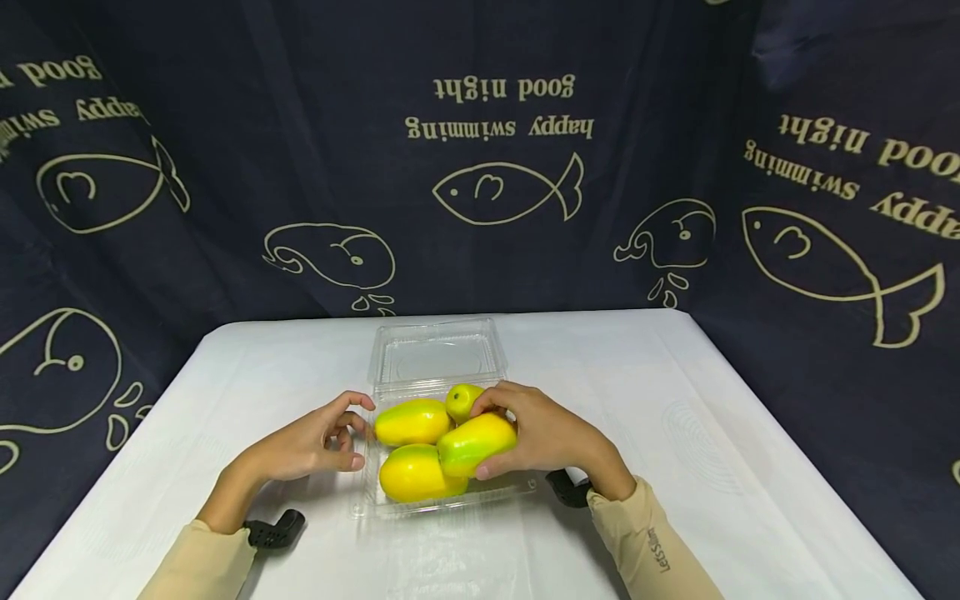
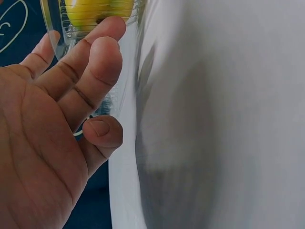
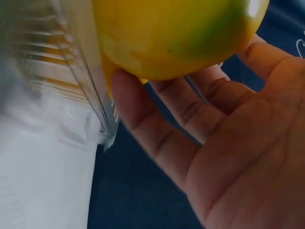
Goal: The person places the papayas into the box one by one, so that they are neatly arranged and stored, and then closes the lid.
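A clear plastic clamshell box lies on the table with its lid folded back, holding several glossy yellow-green papayas. My right hand grips one papaya between thumb and fingers; it sits tilted on top of the others at the box's right side. In the right wrist view the fingers curve under this papaya beside the box wall. Another papaya lies back left, one front left, and one behind, partly hidden. Just left of the box, my left hand holds nothing, fingers loosely bent.
The lid lies flat behind the box on the white-covered table. Dark cloth with fish drawings hangs behind and at both sides. A black wrist strap device is on the left wrist, another on the right.
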The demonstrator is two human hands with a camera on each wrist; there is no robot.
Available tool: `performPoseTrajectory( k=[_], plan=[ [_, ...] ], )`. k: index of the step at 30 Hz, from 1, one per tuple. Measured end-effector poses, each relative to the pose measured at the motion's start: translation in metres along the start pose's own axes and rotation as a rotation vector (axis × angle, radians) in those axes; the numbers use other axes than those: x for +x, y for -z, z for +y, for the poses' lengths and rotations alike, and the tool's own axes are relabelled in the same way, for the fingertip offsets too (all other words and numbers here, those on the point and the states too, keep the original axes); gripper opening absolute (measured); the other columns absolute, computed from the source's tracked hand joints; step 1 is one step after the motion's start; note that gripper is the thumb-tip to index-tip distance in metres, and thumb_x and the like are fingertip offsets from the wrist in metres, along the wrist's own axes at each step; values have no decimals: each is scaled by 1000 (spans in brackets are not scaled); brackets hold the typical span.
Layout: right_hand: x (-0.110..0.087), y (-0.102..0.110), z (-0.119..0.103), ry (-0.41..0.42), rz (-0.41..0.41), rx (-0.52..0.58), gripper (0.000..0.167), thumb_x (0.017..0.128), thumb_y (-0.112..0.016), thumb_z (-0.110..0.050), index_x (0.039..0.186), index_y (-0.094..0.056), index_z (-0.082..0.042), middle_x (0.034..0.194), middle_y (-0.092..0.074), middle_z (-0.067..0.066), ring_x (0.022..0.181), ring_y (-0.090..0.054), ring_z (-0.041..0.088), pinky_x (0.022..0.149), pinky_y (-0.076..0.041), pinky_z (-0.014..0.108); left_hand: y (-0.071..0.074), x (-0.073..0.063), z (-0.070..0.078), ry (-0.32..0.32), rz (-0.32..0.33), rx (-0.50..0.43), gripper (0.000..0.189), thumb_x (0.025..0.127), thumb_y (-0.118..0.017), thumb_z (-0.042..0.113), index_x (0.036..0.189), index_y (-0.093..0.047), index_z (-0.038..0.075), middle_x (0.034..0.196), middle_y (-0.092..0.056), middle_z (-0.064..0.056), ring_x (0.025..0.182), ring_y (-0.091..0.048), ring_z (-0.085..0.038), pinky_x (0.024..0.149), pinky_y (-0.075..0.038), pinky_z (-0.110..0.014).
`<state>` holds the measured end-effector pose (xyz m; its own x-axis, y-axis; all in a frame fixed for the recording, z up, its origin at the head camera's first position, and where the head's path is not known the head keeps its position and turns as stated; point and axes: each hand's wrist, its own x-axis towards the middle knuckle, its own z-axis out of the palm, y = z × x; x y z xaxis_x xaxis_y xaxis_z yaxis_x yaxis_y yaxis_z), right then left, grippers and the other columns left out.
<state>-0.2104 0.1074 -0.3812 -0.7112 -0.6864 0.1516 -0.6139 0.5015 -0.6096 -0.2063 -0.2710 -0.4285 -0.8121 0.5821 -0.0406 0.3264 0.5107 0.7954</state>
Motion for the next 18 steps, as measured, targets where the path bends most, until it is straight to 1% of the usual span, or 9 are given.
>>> performPoseTrajectory(
  k=[6,18],
  plan=[
    [-2,0,-3,-18,6,-39,58,65,-92,-49,112,-63,-31,105,-60,-20,97,-57,5,86,-50,26,0,0,0,2,-2,-9,70,87,-77,24,142,-35,14,116,-65,-9,75,-61,-18,67,-51,-28],
    [-2,0,-6,-40,-5,-75,61,64,-92,-50,113,-62,-28,107,-58,-18,100,-55,5,89,-49,26,0,0,1,8,-1,-11,69,87,-77,22,142,-35,14,116,-65,-10,75,-60,-18,67,-50,-28]
  ],
)
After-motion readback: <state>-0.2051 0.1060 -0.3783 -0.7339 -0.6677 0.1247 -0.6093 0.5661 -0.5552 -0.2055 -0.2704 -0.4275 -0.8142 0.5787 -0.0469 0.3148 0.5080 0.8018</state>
